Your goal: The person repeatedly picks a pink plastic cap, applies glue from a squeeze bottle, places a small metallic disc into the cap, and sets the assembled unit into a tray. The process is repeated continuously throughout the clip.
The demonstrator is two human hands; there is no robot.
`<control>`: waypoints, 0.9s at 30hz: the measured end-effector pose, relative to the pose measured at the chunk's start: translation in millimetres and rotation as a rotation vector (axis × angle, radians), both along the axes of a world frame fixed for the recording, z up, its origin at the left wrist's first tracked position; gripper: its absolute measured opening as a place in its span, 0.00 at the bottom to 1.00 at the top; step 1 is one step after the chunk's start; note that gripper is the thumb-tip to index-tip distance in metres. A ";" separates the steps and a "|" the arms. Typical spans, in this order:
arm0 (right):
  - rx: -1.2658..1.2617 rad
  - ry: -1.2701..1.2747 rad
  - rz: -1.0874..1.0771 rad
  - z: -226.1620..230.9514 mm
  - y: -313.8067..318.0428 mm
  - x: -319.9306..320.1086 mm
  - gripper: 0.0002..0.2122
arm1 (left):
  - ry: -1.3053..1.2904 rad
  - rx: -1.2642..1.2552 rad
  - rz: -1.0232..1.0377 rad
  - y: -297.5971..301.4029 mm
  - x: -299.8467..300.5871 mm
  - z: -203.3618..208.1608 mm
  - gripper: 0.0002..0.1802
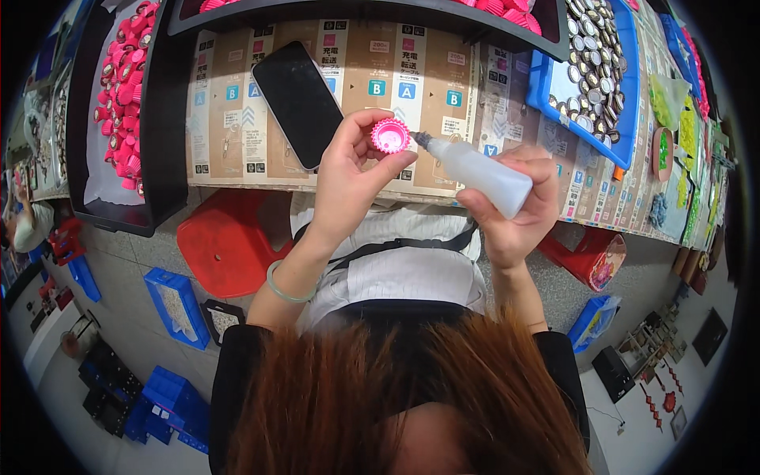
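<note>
Between the thumb and fingers of my left hand (352, 170) is a pink cap with a ridged rim (390, 136), its hollow side facing up. My right hand (518, 206) is wrapped round a white squeeze bottle (483, 176), tilted so that its narrow dark tip (422, 139) points left at the cap. The tip is close to the cap's right rim; whether they touch I cannot tell. Both hands are above the near edge of the printed table covering (218, 150). Just beyond my left hand lies a black phone (297, 103) with a dark screen.
A black tray (162, 158) of pink caps (123, 103) stands at the left, another black tray (364, 11) along the far side. At the right, a blue tray (540, 79) holds many small round metallic pieces (590, 67). Red stools (218, 245) are below the table edge.
</note>
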State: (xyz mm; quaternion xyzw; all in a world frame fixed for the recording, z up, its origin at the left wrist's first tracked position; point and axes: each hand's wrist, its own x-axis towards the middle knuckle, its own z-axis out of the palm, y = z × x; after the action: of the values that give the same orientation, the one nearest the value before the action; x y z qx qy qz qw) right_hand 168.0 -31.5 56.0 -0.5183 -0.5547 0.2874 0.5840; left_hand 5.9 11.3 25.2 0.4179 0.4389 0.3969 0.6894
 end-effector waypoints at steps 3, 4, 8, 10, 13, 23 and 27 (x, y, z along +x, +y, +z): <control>0.009 -0.061 -0.001 0.3 0.2 -2.8 0.20 | 0.004 -0.009 -0.005 -1.1 0.5 1.3 0.21; 0.009 -0.082 -0.002 0.5 0.5 -3.2 0.19 | -0.003 -0.006 0.014 -1.7 0.9 0.8 0.21; -0.005 -0.084 -0.023 -2.4 0.1 -3.4 0.19 | -0.007 0.005 0.041 -3.4 2.5 1.3 0.23; 0.000 -0.097 -0.025 -2.3 0.7 -2.9 0.19 | -0.004 0.008 0.035 -3.7 2.9 1.9 0.23; 0.006 -0.110 -0.021 -2.5 0.7 -2.6 0.19 | 0.002 0.013 0.020 -3.7 3.3 2.7 0.22; 0.034 -0.171 0.016 2.6 -0.4 0.3 0.20 | 0.497 0.572 0.080 -1.1 0.6 -6.4 0.21; 0.009 0.342 -0.061 2.6 -0.6 -1.6 0.19 | 0.573 0.814 0.233 6.4 -2.7 -17.4 0.21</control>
State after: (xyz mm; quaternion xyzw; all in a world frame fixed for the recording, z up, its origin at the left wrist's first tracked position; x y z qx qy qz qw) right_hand 166.4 -32.1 58.6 -0.4760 -0.4323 0.3510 0.6807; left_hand 3.2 17.7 7.7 0.6927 0.4638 0.4795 0.2741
